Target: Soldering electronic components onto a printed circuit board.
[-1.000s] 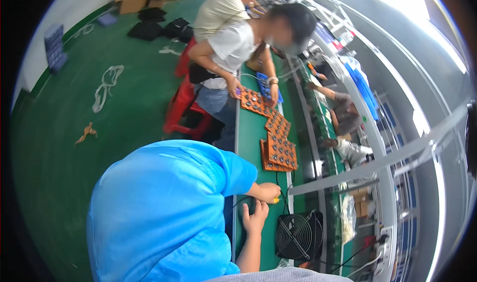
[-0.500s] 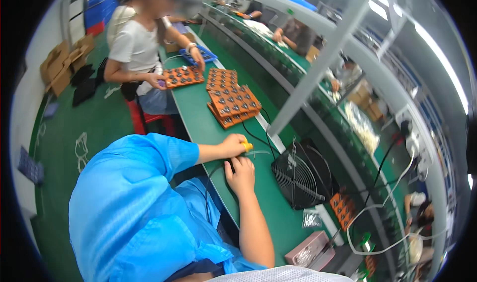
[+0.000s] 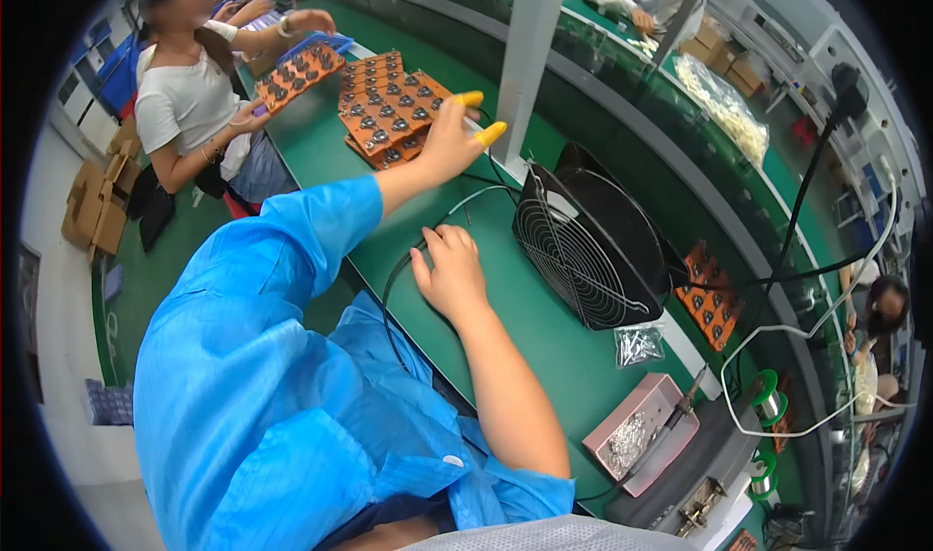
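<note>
1. Currently, a pale cord point(image 3: 476, 194) is laid on the green table point(image 3: 525, 366) between the two hands, its long axis curved rightward toward the black fan point(image 3: 583, 245).
2. The cord's lower end is most closely neighboured by the right hand point(image 3: 454, 271), whose fingers are loosely spread, palm down.
3. The left hand point(image 3: 447, 150) is held beyond the cord, beside the orange boards point(image 3: 389, 114); yellow tips point(image 3: 491, 133) are shown there, but whether anything is pinched cannot be told.
</note>
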Available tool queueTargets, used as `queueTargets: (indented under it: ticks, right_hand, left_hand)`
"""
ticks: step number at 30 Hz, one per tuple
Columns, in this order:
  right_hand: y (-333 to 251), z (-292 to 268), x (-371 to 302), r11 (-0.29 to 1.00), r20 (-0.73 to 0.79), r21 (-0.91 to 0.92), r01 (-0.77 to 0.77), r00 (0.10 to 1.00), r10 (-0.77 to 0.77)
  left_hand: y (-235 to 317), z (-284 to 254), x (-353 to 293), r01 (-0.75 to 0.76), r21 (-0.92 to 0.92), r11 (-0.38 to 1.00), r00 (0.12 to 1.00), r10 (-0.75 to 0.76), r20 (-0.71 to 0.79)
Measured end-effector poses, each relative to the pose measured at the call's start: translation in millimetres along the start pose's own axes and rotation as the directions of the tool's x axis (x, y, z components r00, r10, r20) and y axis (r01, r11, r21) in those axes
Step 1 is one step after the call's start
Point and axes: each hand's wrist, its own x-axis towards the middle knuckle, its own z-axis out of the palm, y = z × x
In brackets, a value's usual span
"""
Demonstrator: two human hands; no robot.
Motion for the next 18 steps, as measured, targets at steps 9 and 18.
queueTargets:
  ticks: [9,18]
  right_hand:
    - [-1.6,3.7,-2.5,0.996,-0.013,0.071,-0.045,0.999,0.046]
    - [0.7,0.4,-4.6,0.994,-0.032,0.077,-0.071,0.997,0.074]
  left_hand:
    - [54.2,15.1,39.7,-0.445,0.050,0.894,0.842,0.437,-0.315]
    - [73.3,13.7,64.3,-0.579,0.052,0.814,0.782,0.573,-0.245]
